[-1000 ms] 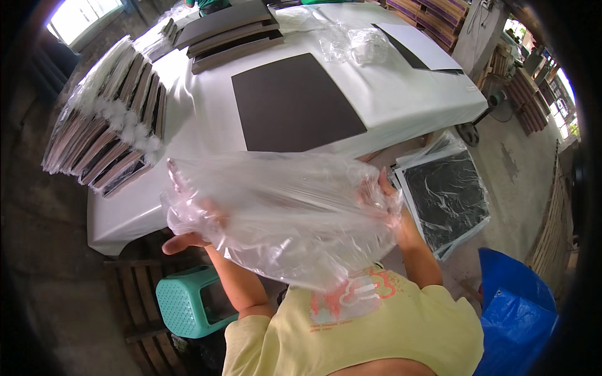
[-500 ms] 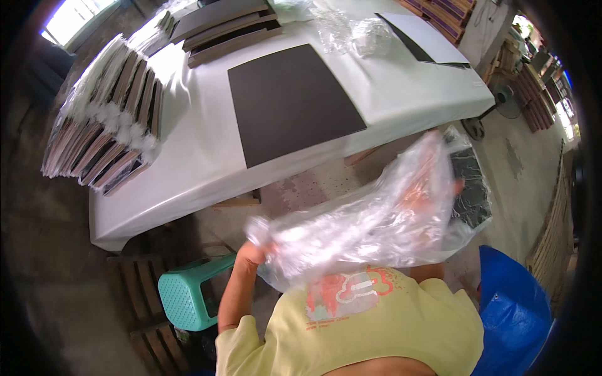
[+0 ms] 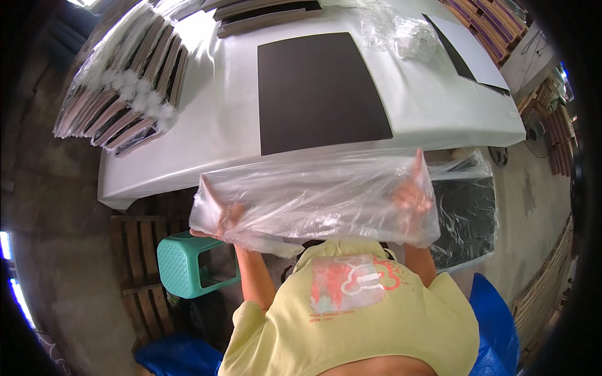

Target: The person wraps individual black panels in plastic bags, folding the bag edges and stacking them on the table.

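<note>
A clear plastic bag (image 3: 320,191) is stretched sideways between my two hands, just off the table's near edge. My left hand (image 3: 230,217) has hold of its left end, with film over the fingers and one digit pointing up toward the corner. At the other end, my right hand (image 3: 412,197) shows through the film, its fingers curled and one digit stretched up at the top corner. The film blurs exactly how each hand grips. Beyond the bag, a dark flat board (image 3: 320,94) lies on the white-covered table (image 3: 219,125).
Plastic-wrapped boards (image 3: 125,81) stand stacked at the table's left, with more boards (image 3: 269,19) behind. Crumpled film (image 3: 407,37) and a white sheet (image 3: 470,50) lie at the back right. A wrapped dark panel (image 3: 467,216) is by my right; a green stool (image 3: 182,266) stands left.
The bag has gone from a slanted, bunched shape to a level, spread one. My right hand has come lower and nearer, and my left hand has moved slightly up and left.
</note>
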Action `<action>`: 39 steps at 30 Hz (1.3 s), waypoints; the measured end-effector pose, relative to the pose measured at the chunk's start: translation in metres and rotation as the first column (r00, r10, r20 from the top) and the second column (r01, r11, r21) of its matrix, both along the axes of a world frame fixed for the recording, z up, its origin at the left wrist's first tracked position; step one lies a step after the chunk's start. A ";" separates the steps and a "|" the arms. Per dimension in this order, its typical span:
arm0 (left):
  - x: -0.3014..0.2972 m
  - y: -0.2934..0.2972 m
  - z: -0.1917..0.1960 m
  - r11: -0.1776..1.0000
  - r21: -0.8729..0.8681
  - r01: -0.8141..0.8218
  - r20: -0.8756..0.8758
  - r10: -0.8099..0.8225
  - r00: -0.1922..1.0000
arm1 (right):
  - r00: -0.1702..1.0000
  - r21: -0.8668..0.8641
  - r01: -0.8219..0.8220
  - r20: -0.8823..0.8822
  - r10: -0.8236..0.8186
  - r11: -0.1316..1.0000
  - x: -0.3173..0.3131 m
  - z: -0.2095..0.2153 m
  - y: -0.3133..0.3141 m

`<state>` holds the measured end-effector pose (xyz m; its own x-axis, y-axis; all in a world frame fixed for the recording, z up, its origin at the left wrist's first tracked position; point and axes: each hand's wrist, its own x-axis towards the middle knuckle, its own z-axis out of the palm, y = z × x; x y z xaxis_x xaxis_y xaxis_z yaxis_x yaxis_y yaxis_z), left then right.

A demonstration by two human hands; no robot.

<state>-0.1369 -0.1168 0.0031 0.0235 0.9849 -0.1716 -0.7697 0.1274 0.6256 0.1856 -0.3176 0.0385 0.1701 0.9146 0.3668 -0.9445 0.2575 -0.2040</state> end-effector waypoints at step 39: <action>0.006 0.039 -0.086 0.843 -0.069 0.533 -0.813 -0.357 0.459 | 0.323 -0.319 0.935 0.946 -0.007 0.155 0.074 -0.121 0.016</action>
